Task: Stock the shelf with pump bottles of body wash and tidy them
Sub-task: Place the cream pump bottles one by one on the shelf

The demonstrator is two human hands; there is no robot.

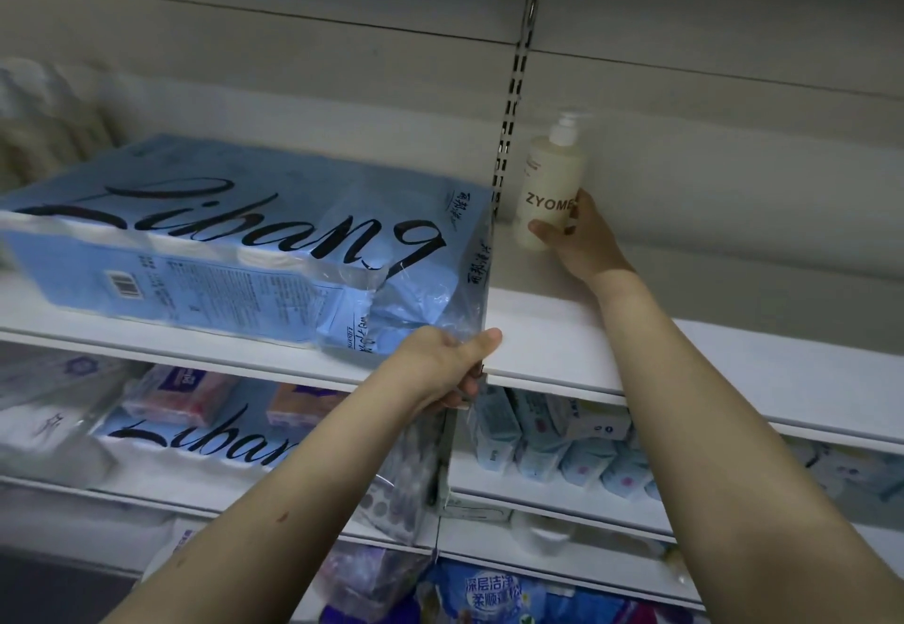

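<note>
The shelf (562,330) to be stocked is the white upper one, and its right-hand bay holds just one item so far, so the job looks barely begun: one bottle in the back corner and, judging by the bare board that runs off to the right, a whole row left to fill and straighten. No other bottles waiting to go up are in view.

To the left of the slotted metal post (513,100) lies a big blue pack of tissue (220,242) on its side, filling that bay to the front edge. The lower shelves (562,447) carry small pale-blue packets and more wrapped paper goods. Behind everything is a plain grey back panel (685,134); the light is dim and the board is smooth and white.

The bottle (548,183), cream with a white pump, stands upright just beside the post, near the back (whether its base is fully down I cannot tell). The hands are well apart. The right hand (582,242) grips the bottle's lower part, thumb in front. The left hand (440,364) is curled round the shelf's front edge where the pack's loose clear wrap hangs, thumb on top.
</note>
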